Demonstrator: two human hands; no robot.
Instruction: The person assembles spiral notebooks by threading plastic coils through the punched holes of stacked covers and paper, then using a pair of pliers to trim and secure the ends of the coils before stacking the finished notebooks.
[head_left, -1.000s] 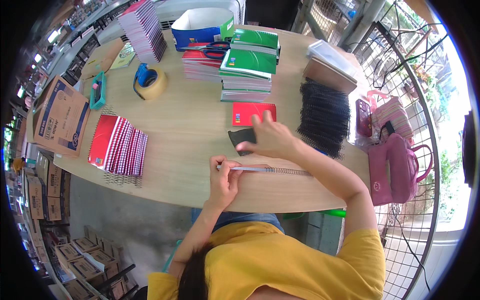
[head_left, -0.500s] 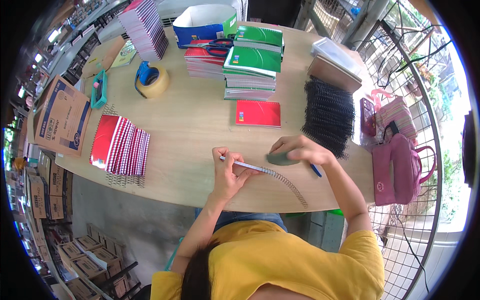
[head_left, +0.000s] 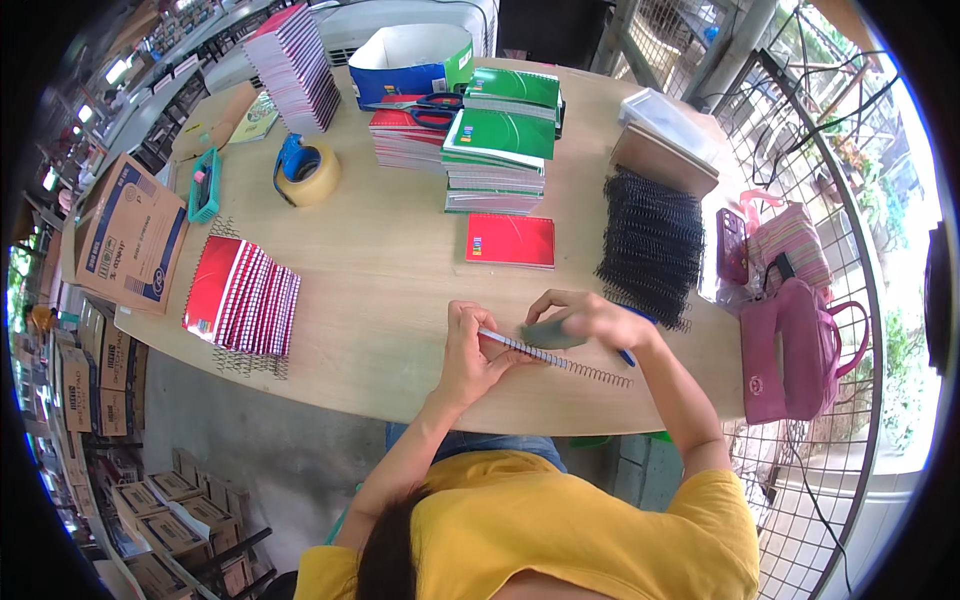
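Observation:
My left hand (head_left: 468,358) is closed on a small notebook (head_left: 490,335), held edge-on above the near part of the table. A dark wire spiral (head_left: 598,374) runs along the notebook's edge, and its loose end sticks out to the right past the paper. In my right hand (head_left: 592,316) is a flat, dark grey-green pad (head_left: 548,334), close against the edge with the coil; its exact kind is unclear. Beyond my hands a single red notebook (head_left: 510,242) lies flat. A blue pen (head_left: 627,357) lies partly hidden beneath my right wrist.
Black spiral coils (head_left: 650,240) lie in a heap at the right, near a pink bag (head_left: 785,360). Green notebooks (head_left: 495,185) are stacked at the back, with scissors (head_left: 435,110) beside them. Bound red notebooks (head_left: 245,300), a tape roll (head_left: 310,175) and a carton (head_left: 130,235) stand left.
Both hands have shifted slightly to the right. More of the coil now lies along the notebook's edge, and its free tail is shorter and straighter.

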